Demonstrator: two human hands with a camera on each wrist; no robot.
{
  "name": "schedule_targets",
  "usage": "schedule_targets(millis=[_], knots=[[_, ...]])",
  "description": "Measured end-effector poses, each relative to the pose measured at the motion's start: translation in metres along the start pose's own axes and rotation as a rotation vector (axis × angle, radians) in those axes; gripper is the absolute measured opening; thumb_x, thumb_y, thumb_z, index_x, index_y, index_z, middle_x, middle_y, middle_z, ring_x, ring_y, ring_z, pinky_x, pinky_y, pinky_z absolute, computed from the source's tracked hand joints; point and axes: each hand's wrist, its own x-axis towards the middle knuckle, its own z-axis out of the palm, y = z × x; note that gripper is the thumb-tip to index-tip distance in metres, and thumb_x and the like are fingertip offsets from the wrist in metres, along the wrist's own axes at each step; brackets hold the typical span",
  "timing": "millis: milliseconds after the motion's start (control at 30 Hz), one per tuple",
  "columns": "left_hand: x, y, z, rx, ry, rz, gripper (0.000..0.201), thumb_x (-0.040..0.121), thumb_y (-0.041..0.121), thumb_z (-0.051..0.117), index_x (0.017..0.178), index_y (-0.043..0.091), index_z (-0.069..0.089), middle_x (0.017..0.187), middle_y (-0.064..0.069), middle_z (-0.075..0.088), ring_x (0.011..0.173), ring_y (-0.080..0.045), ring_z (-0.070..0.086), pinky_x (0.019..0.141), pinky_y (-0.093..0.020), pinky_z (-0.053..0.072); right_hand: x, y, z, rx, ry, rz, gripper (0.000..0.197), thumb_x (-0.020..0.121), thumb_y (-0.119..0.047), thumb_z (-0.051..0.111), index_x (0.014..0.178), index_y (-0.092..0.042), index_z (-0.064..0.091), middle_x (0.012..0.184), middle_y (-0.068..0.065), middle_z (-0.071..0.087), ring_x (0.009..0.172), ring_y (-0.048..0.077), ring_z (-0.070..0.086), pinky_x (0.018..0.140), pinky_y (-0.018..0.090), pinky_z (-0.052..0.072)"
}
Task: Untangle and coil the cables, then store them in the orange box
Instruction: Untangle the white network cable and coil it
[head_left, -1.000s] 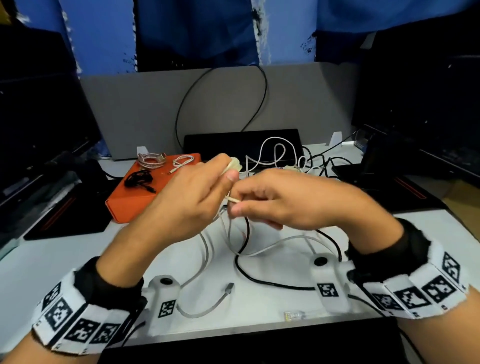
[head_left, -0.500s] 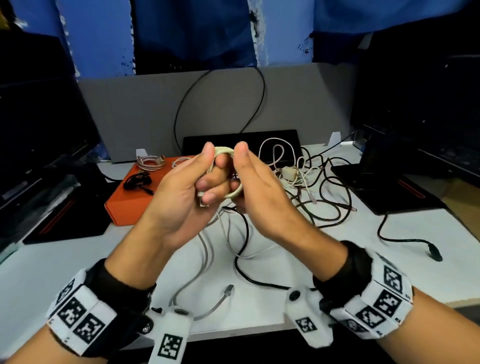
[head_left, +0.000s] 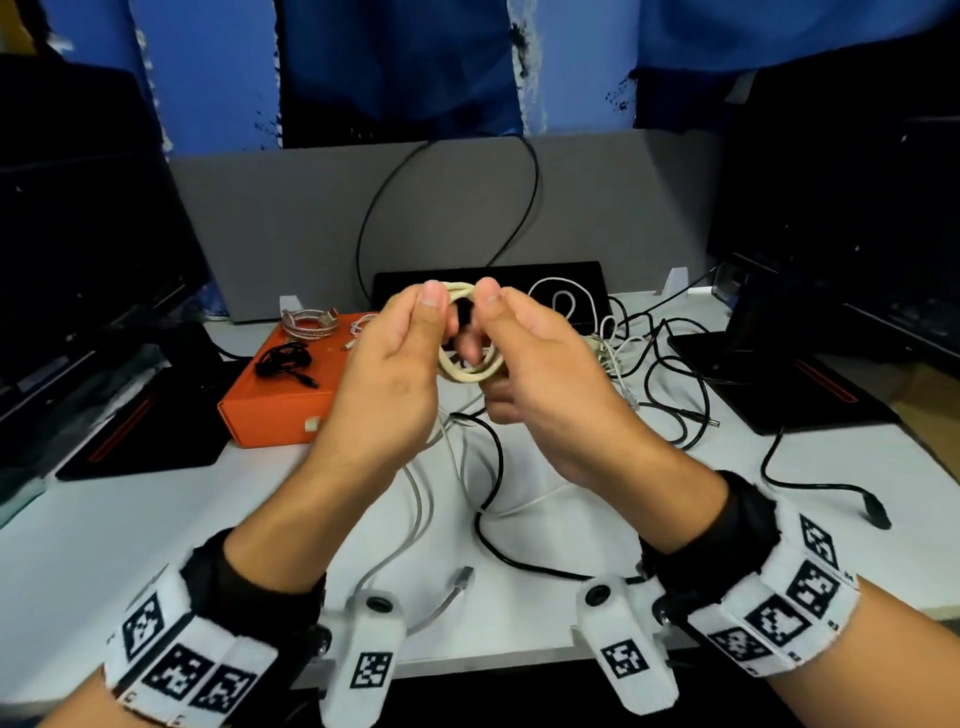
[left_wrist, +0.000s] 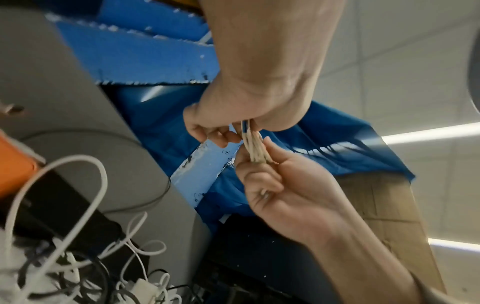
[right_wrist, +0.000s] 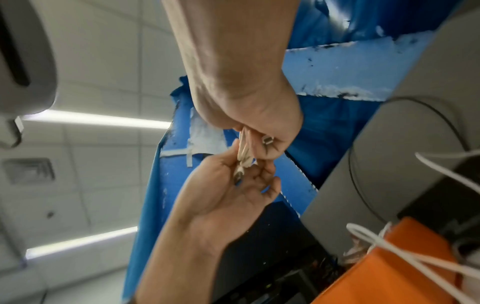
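Note:
A short beige cable (head_left: 467, 371), wound into a small coil, is held up over the table between both hands. My left hand (head_left: 426, 322) pinches the coil's left side with its thumb on top. My right hand (head_left: 493, 322) pinches the right side the same way. In the left wrist view the beige cable (left_wrist: 253, 148) shows edge-on between the fingertips. In the right wrist view a metal plug (right_wrist: 267, 139) lies inside my right hand. The orange box (head_left: 275, 415) stands shut at the left, with a braided coil (head_left: 309, 322) and a black coil (head_left: 283, 361) on its lid.
A tangle of black and white cables (head_left: 649, 374) lies right of the hands. A grey cable (head_left: 415, 519) and a black cable (head_left: 491, 467) run below them toward the front edge. A black plug (head_left: 878, 512) lies far right. Dark monitors stand on both sides.
The hands rose and turned palm to palm. The loose beige cable was wound into a small coil, and both thumbs now sit on its top.

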Motion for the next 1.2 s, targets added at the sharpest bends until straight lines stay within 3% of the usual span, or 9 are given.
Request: schedule_targets(millis=[100,233,300,467,567,733,933,1033,1200], knots=[[0.003,-0.002,0.003,-0.238,0.021,-0.227,0.038,0.111,0.039,0.035,0.096,0.011,0.055,0.069,0.001,0.063,0.071,-0.015,0.059,0.080,-0.038,0.047,0.000,-0.003,-0.001,0.282,-0.131,0.162,0.035,0.110,-0.044,0.038,0.095,-0.016,0.051,0.067,-0.004,0.044,0.051,0.009,0.020,0.045,0.022,0.018],[0.009,-0.011,-0.001,-0.279,-0.066,-0.370,0.040,0.109,0.040,0.042,0.104,0.009,0.066,0.088,0.001,0.074,0.084,-0.015,0.065,0.082,-0.033,0.047,0.007,0.002,-0.007,-0.024,-0.044,0.065,0.038,0.113,-0.037,0.033,0.088,-0.015,0.051,0.058,-0.011,0.036,0.045,0.004,0.023,0.042,0.016,0.021],[0.013,-0.016,-0.008,-0.092,-0.132,-0.316,0.037,0.108,0.040,0.045,0.103,0.017,0.073,0.090,0.002,0.074,0.084,-0.018,0.062,0.083,-0.042,0.045,0.009,0.001,-0.014,-0.333,0.038,-0.042,0.039,0.113,-0.035,0.034,0.082,-0.017,0.050,0.056,-0.013,0.041,0.043,0.001,0.034,0.047,0.013,0.029],[0.019,-0.011,-0.028,0.160,-0.200,-0.218,0.025,0.104,0.019,0.056,0.088,0.003,0.066,0.074,-0.023,0.062,0.062,-0.029,0.053,0.066,-0.043,0.044,0.009,-0.002,-0.020,-0.663,0.046,-0.104,0.039,0.111,-0.041,0.034,0.081,-0.020,0.048,0.066,-0.009,0.046,0.054,0.004,0.039,0.058,0.026,0.034],[0.021,-0.006,-0.036,0.158,-0.155,-0.191,0.016,0.101,0.013,0.061,0.094,0.004,0.072,0.069,-0.007,0.066,0.059,-0.022,0.062,0.062,-0.036,0.053,0.010,-0.003,-0.019,-0.722,0.050,-0.132,0.039,0.111,-0.040,0.034,0.081,-0.019,0.046,0.070,-0.006,0.048,0.064,0.013,0.045,0.062,0.035,0.039],[0.018,0.007,-0.038,-0.204,-0.184,-0.192,0.020,0.097,0.015,0.061,0.097,-0.004,0.067,0.075,-0.008,0.068,0.069,-0.022,0.071,0.067,-0.027,0.059,0.005,-0.005,-0.015,-0.876,0.033,-0.208,0.032,0.111,-0.040,0.030,0.086,-0.025,0.041,0.072,-0.004,0.054,0.066,0.014,0.052,0.065,0.040,0.043],[0.010,0.005,-0.017,-0.143,-0.030,0.016,0.009,0.099,0.008,0.062,0.098,0.001,0.066,0.075,-0.006,0.074,0.070,-0.023,0.074,0.067,-0.026,0.059,0.006,0.003,-0.011,-0.623,0.070,-0.211,0.033,0.111,-0.039,0.036,0.082,-0.030,0.048,0.073,-0.007,0.054,0.074,0.016,0.062,0.076,0.051,0.058],[0.006,0.003,-0.014,-0.076,0.013,0.117,0.006,0.100,0.009,0.062,0.098,0.007,0.067,0.078,-0.005,0.074,0.073,-0.021,0.074,0.070,-0.033,0.061,0.007,0.000,-0.013,-0.559,0.052,-0.188,0.036,0.111,-0.040,0.036,0.091,-0.017,0.055,0.082,0.006,0.062,0.077,0.016,0.065,0.074,0.043,0.060],[-0.001,0.007,-0.013,0.126,0.156,0.290,0.005,0.102,0.017,0.063,0.101,0.015,0.067,0.081,0.002,0.074,0.078,-0.015,0.074,0.073,-0.026,0.058,0.005,-0.010,-0.015,-0.446,-0.007,-0.218,0.036,0.111,-0.041,0.040,0.096,-0.017,0.063,0.071,0.005,0.068,0.050,0.004,0.044,0.053,0.024,0.034]])
